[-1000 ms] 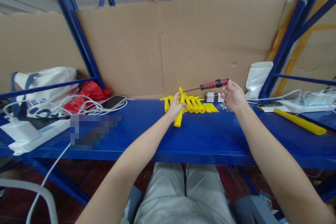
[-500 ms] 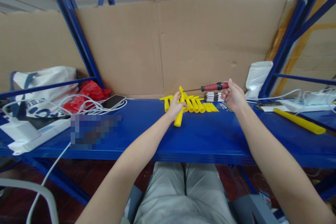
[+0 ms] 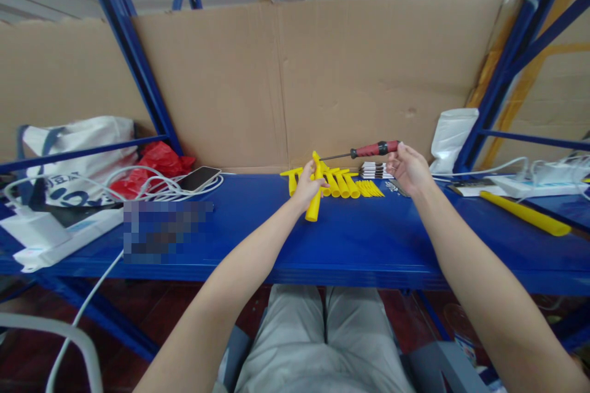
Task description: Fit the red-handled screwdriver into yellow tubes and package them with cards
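Note:
My left hand (image 3: 307, 187) is closed around a yellow plastic handle (image 3: 313, 207), a hollow tube with a narrower head at its top. My right hand (image 3: 410, 169) grips the end of a red and black screwdriver (image 3: 373, 149) between thumb and fingers. The screwdriver lies nearly level, its shaft reaching left to the head of the yellow handle; I cannot make out the tip or any screw there. Behind my left hand several more yellow handles (image 3: 343, 186) lie in a row. Small flat yellow pieces (image 3: 369, 189) lie just right of them.
A stack of white and dark blades (image 3: 374, 170) and small metal bits (image 3: 393, 186) lie near my right hand. Farther right are a long yellow piece (image 3: 525, 214) and a white pouch (image 3: 454, 138). Left are a phone (image 3: 200, 178), cables, a red bag (image 3: 159, 163) and a power strip (image 3: 87, 230).
The screwdriver and my right hand have shifted very slightly left and down. My left hand keeps its hold on the yellow handle, whose top has tipped a little left.

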The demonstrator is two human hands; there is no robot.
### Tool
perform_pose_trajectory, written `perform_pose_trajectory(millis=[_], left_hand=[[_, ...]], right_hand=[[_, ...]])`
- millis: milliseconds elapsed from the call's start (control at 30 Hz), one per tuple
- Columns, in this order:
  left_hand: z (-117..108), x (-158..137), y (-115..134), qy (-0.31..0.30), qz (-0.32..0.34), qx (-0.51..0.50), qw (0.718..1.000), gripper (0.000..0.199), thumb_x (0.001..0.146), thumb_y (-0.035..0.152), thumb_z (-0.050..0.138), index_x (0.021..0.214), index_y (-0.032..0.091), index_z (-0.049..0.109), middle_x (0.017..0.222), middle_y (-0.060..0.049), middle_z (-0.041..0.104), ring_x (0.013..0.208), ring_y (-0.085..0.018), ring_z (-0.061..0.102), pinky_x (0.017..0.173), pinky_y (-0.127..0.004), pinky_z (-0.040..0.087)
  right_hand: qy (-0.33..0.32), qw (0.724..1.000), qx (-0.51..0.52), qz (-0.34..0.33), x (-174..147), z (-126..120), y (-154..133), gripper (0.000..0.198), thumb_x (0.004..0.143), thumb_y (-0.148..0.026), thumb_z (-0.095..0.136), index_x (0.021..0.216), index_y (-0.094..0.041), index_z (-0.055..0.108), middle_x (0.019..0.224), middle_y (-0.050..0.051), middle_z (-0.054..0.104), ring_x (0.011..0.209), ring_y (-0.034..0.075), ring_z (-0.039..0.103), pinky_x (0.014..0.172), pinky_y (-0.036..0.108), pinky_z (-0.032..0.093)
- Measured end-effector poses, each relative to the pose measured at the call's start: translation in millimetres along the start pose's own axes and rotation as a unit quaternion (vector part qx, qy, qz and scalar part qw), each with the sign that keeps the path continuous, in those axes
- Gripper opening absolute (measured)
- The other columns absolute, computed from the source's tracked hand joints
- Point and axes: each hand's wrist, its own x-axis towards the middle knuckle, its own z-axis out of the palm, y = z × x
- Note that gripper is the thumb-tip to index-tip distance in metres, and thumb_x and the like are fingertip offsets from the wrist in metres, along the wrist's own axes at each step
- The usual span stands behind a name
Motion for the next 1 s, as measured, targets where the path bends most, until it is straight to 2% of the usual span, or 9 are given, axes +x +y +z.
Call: perform_pose_trajectory(millis=[500, 700, 1000], left_hand=[[-0.9, 0.6, 0.5, 0.002, 0.007, 0.008, 1.0, 0.071, 0.067, 0.0, 0.051, 0.131, 0.027, 0.037, 0.129, -0.011, 0.048, 0.053, -0.003, 0.054, 0.037, -0.014, 0.04], [-0.6, -0.6, 0.8, -0.008, 0.008, 0.004, 1.0, 0.07, 0.069, 0.0, 0.047, 0.132, 0.028, 0.036, 0.134, -0.012, 0.044, 0.056, -0.005, 0.057, 0.037, -0.015, 0.039], [-0.4, 0.1, 0.0, -0.009, 0.002, -0.004, 1.0, 0.073, 0.067, 0.002, 0.053, 0.133, 0.03, 0.038, 0.133, -0.011, 0.045, 0.062, -0.008, 0.059, 0.039, -0.015, 0.04]], right_hand=[[0.004, 1.0, -0.001, -0.009, -0.2, 1.7, 1.9, 0.044, 0.069, -0.054, 0.068, 0.065, -0.021, 0.039, 0.046, -0.009, 0.044, 0.036, 0.005, 0.042, 0.034, 0.017, 0.034], [0.011, 1.0, -0.009, -0.004, 1.7, 0.7, 2.9, 0.043, 0.069, -0.056, 0.066, 0.066, -0.022, 0.04, 0.044, -0.009, 0.042, 0.034, 0.006, 0.041, 0.033, 0.018, 0.034], [0.033, 0.999, -0.025, 0.0, 4.5, 0.0, 5.7, 0.043, 0.069, -0.058, 0.065, 0.068, -0.022, 0.041, 0.041, -0.009, 0.043, 0.032, 0.007, 0.041, 0.032, 0.019, 0.034]])
